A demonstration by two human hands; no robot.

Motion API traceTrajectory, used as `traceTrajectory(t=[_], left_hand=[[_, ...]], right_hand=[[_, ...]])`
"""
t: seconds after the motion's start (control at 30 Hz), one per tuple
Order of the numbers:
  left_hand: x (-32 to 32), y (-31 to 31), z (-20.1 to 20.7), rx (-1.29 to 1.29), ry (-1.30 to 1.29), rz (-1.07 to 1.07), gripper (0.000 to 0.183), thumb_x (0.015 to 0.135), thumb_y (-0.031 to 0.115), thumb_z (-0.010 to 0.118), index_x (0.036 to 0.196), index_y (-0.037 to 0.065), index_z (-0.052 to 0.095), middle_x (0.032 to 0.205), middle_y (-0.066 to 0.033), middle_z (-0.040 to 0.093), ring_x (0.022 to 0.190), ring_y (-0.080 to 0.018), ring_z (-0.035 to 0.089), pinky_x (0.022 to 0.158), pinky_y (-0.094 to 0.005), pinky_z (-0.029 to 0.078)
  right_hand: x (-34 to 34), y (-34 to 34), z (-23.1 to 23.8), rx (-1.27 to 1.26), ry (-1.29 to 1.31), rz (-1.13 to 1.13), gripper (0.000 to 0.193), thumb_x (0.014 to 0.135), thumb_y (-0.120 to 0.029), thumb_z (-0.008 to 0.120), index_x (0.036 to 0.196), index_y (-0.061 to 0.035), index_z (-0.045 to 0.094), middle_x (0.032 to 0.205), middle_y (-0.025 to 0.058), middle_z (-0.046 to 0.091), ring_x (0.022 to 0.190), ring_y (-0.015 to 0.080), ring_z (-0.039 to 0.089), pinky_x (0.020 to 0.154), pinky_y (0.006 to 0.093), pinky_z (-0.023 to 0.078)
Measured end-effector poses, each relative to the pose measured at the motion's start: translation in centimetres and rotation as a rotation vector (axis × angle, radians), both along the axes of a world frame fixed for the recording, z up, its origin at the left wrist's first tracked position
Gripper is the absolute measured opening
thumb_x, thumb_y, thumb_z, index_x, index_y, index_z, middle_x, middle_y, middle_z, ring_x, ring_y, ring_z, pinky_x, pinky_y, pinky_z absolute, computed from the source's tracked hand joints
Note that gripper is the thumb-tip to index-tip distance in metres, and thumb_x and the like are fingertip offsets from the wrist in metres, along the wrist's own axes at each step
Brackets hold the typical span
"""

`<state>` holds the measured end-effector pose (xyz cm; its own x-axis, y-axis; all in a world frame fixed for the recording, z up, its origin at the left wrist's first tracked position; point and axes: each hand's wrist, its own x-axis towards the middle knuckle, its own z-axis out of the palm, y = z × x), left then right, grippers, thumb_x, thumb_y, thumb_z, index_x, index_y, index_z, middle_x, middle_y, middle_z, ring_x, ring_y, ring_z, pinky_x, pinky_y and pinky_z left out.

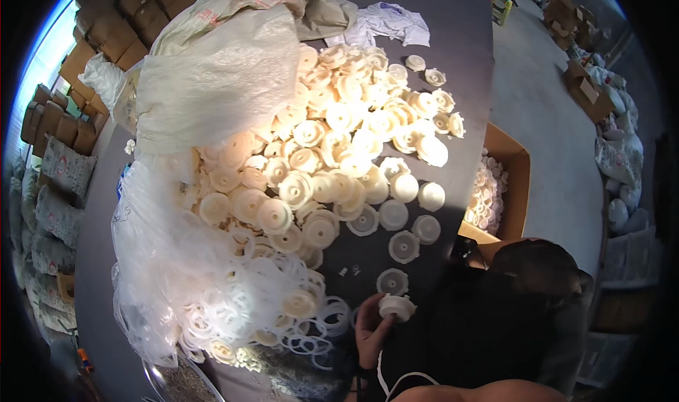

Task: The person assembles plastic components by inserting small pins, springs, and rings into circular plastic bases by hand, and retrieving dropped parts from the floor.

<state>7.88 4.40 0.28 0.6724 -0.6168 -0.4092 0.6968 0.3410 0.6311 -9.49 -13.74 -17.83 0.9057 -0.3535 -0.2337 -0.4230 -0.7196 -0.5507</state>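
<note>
My left hand (370, 331) is closed round the edge of a cream round plastic cap (397, 307), near the front edge of the dark table. Just beyond it lies a translucent white disc-shaped cap (392, 282), with another such cap (404, 246) farther up. A large heap of cream plastic caps (322, 168) covers the middle of the table. To the left of my hand, clear plastic rings (311, 335) spill from a transparent plastic bag (152, 260). I cannot make out my right hand; dark clothing fills the lower right.
An open cardboard box (520, 182) filled with pale parts stands beyond the table's right edge. A woven sack (219, 83) lies over the heap's far left. A white cable (385, 374) runs near my left wrist. Filled sacks (64, 168) and stacked cartons (117, 23) line the left.
</note>
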Motion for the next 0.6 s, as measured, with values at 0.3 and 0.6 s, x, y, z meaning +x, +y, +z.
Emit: traceTrajectory(t=[0.3, 0.6], left_hand=[[-5.8, -3.9, 3.7, 0.139, -0.307, 0.227, 0.044, 0.079, -0.001, 0.059, 0.121, -0.001, 0.044, 0.112, -0.0116, 0.052, 0.103, -0.0207, 0.053, 0.090, -0.0321, 0.042], [-11.4, -4.1, 1.7, 0.043, -0.456, 0.534, 0.041, 0.088, 0.002, 0.047, 0.128, -0.001, 0.039, 0.116, -0.0154, 0.051, 0.105, -0.0244, 0.052, 0.091, -0.0406, 0.045]], right_hand=[[6.3, -3.9, 3.4, 0.028, 0.000, 0.116, 0.018, 0.084, -0.022, 0.052, 0.088, -0.0059, 0.060, 0.083, 0.0137, 0.061, 0.079, 0.0319, 0.060, 0.067, 0.0400, 0.048], [2.9, -13.6, 5.4, 0.013, -0.079, 0.412, 0.017, 0.083, -0.021, 0.053, 0.083, -0.0069, 0.062, 0.080, 0.0123, 0.062, 0.074, 0.0303, 0.062, 0.061, 0.0392, 0.049]])
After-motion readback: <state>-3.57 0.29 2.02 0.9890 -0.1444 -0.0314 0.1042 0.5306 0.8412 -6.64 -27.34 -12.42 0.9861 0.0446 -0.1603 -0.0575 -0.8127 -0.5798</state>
